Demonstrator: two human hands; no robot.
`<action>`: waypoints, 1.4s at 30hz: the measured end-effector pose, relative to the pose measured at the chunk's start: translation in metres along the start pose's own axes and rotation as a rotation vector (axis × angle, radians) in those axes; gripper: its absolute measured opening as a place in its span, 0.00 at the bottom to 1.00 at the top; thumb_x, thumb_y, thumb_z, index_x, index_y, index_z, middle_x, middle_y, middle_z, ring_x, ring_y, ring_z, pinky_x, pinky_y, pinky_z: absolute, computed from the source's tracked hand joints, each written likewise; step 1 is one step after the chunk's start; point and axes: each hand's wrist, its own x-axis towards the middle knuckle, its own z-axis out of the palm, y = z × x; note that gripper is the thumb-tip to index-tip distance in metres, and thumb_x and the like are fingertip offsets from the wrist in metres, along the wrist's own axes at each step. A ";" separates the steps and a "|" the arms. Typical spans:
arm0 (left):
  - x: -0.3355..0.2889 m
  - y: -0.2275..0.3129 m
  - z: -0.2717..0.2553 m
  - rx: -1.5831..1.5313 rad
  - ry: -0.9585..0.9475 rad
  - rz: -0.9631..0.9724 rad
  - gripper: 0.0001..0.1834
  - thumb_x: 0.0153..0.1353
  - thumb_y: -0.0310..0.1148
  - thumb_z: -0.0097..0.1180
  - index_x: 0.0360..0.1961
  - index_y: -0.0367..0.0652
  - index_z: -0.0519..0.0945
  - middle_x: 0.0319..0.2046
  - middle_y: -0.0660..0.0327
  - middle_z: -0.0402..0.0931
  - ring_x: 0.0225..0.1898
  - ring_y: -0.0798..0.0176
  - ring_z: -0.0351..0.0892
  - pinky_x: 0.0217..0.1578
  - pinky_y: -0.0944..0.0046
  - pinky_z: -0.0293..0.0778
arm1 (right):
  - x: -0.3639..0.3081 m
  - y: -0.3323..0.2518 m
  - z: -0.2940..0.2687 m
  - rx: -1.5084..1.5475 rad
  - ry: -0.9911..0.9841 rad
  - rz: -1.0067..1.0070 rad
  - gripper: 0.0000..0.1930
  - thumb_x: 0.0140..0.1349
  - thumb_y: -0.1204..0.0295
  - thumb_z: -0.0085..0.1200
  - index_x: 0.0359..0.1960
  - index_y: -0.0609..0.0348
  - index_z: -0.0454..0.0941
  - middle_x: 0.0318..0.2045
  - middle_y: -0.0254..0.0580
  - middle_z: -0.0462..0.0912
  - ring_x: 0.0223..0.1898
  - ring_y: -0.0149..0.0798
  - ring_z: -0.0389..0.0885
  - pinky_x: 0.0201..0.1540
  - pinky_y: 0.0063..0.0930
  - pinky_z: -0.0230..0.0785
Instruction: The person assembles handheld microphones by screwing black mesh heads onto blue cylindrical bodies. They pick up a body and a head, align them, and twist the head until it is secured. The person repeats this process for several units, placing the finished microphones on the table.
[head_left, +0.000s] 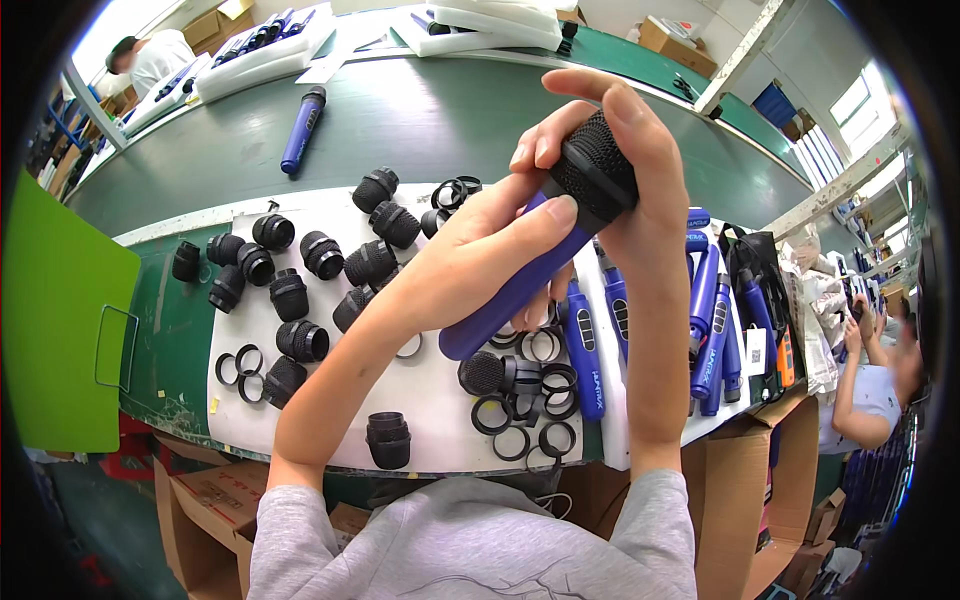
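A blue handheld microphone (497, 302) with a black mesh head (592, 168) is held up tilted in front of me, its head toward the upper right. My left hand (478, 242) is closed round the blue body just below the head. My right hand (648, 150) is wrapped about the mesh head, thumb and fingers on either side. Below my hands lie black rings (511, 443) and loose black microphone heads (388, 440) on a white sheet (340, 430). Blue microphone bodies (582, 350) lie beside my right forearm.
A finished-looking microphone (303, 130) lies on the green belt (400, 110) beyond the sheet. White foam trays (265, 60) stand at the back. A bright green panel (70, 320) rises at left, and cardboard boxes (740, 480) sit below. Other people (865, 400) are at the right and far left.
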 end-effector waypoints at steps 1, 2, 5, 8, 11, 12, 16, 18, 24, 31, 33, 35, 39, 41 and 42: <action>0.003 -0.003 0.002 0.011 0.025 0.029 0.26 0.70 0.48 0.52 0.55 0.36 0.67 0.28 0.58 0.77 0.20 0.68 0.79 0.20 0.71 0.75 | 0.001 0.001 0.001 -0.001 0.017 -0.002 0.28 0.72 0.54 0.43 0.55 0.74 0.70 0.26 0.47 0.79 0.37 0.45 0.81 0.46 0.36 0.74; 0.004 -0.005 0.003 0.021 0.051 0.057 0.26 0.70 0.47 0.53 0.56 0.36 0.67 0.29 0.57 0.78 0.21 0.68 0.80 0.20 0.71 0.76 | 0.001 0.002 0.001 -0.001 0.033 -0.005 0.28 0.71 0.55 0.44 0.55 0.74 0.71 0.26 0.47 0.79 0.37 0.44 0.81 0.46 0.36 0.74; 0.006 -0.007 0.004 0.038 0.108 0.075 0.26 0.67 0.44 0.58 0.56 0.35 0.68 0.31 0.56 0.80 0.25 0.67 0.83 0.22 0.71 0.78 | 0.001 0.003 0.003 0.008 0.096 0.010 0.26 0.70 0.57 0.45 0.54 0.74 0.71 0.26 0.47 0.78 0.37 0.44 0.81 0.46 0.36 0.74; 0.006 -0.006 0.006 0.084 0.141 0.124 0.25 0.66 0.42 0.60 0.54 0.34 0.69 0.29 0.56 0.80 0.23 0.67 0.83 0.21 0.71 0.78 | 0.002 0.003 0.005 0.045 0.121 0.013 0.26 0.70 0.57 0.45 0.54 0.72 0.71 0.25 0.46 0.78 0.36 0.43 0.80 0.46 0.36 0.74; 0.005 -0.001 -0.001 0.059 -0.020 -0.040 0.23 0.65 0.41 0.61 0.50 0.34 0.70 0.28 0.57 0.80 0.21 0.66 0.82 0.21 0.71 0.78 | 0.001 0.008 -0.001 0.165 0.041 -0.028 0.24 0.70 0.59 0.45 0.55 0.70 0.72 0.26 0.41 0.77 0.35 0.42 0.79 0.44 0.35 0.73; 0.005 -0.001 -0.006 0.004 -0.121 -0.157 0.20 0.64 0.42 0.62 0.42 0.34 0.73 0.26 0.57 0.80 0.19 0.66 0.81 0.21 0.70 0.77 | 0.000 0.011 -0.003 0.285 0.011 -0.030 0.22 0.69 0.61 0.48 0.54 0.70 0.72 0.26 0.42 0.77 0.34 0.41 0.80 0.42 0.35 0.75; 0.004 -0.015 -0.003 -0.158 -0.185 -0.205 0.16 0.62 0.40 0.62 0.28 0.38 0.73 0.17 0.63 0.73 0.14 0.70 0.74 0.16 0.70 0.72 | 0.002 0.018 -0.007 0.565 -0.097 -0.008 0.20 0.66 0.67 0.51 0.52 0.72 0.73 0.26 0.41 0.76 0.29 0.40 0.81 0.38 0.36 0.78; 0.005 -0.011 0.004 0.006 -0.098 -0.180 0.15 0.62 0.38 0.61 0.26 0.39 0.73 0.15 0.64 0.71 0.13 0.71 0.72 0.15 0.70 0.70 | 0.002 0.015 -0.008 0.502 -0.063 0.013 0.21 0.65 0.69 0.51 0.55 0.73 0.72 0.26 0.39 0.74 0.27 0.38 0.79 0.39 0.39 0.79; 0.000 0.006 0.016 0.092 0.026 -0.184 0.15 0.60 0.36 0.59 0.21 0.40 0.72 0.13 0.65 0.71 0.11 0.72 0.70 0.14 0.70 0.67 | 0.001 0.014 0.000 0.468 0.090 0.006 0.23 0.63 0.67 0.53 0.54 0.74 0.70 0.26 0.39 0.74 0.26 0.37 0.79 0.40 0.45 0.81; 0.003 -0.003 0.019 0.111 0.104 -0.127 0.12 0.59 0.34 0.60 0.29 0.36 0.74 0.15 0.66 0.71 0.12 0.73 0.71 0.13 0.70 0.68 | -0.001 0.007 0.004 0.375 0.146 0.045 0.17 0.64 0.69 0.52 0.51 0.66 0.74 0.26 0.36 0.73 0.26 0.34 0.75 0.39 0.38 0.76; 0.005 -0.006 0.018 0.124 0.123 -0.127 0.13 0.59 0.35 0.61 0.32 0.36 0.74 0.16 0.66 0.72 0.13 0.73 0.71 0.14 0.71 0.68 | 0.000 0.012 0.003 0.403 0.145 0.049 0.17 0.63 0.69 0.52 0.50 0.67 0.73 0.26 0.37 0.73 0.26 0.34 0.75 0.39 0.39 0.77; 0.006 -0.006 0.017 0.187 0.160 -0.096 0.13 0.60 0.35 0.62 0.34 0.37 0.74 0.17 0.66 0.72 0.14 0.73 0.72 0.15 0.71 0.68 | 0.001 0.014 0.006 0.321 0.174 0.012 0.20 0.65 0.67 0.52 0.53 0.70 0.72 0.28 0.39 0.75 0.29 0.37 0.79 0.44 0.43 0.78; 0.006 -0.006 0.012 0.268 0.209 0.012 0.18 0.68 0.44 0.55 0.44 0.38 0.72 0.20 0.63 0.74 0.16 0.73 0.73 0.17 0.72 0.68 | 0.003 0.010 0.007 0.120 0.186 0.015 0.27 0.68 0.58 0.50 0.57 0.73 0.71 0.36 0.50 0.82 0.39 0.44 0.84 0.51 0.43 0.77; 0.006 -0.006 0.010 0.198 0.232 0.076 0.21 0.70 0.48 0.51 0.47 0.38 0.71 0.21 0.61 0.75 0.16 0.73 0.74 0.18 0.72 0.68 | 0.004 0.012 0.006 0.115 0.186 0.027 0.29 0.69 0.54 0.48 0.56 0.73 0.71 0.39 0.52 0.83 0.42 0.46 0.85 0.52 0.40 0.77; 0.007 -0.005 0.010 0.250 0.222 0.116 0.25 0.72 0.52 0.45 0.52 0.38 0.70 0.24 0.59 0.77 0.17 0.72 0.75 0.18 0.72 0.70 | 0.004 0.013 0.003 0.052 0.168 0.033 0.31 0.70 0.50 0.46 0.56 0.72 0.72 0.40 0.53 0.83 0.44 0.46 0.85 0.53 0.37 0.76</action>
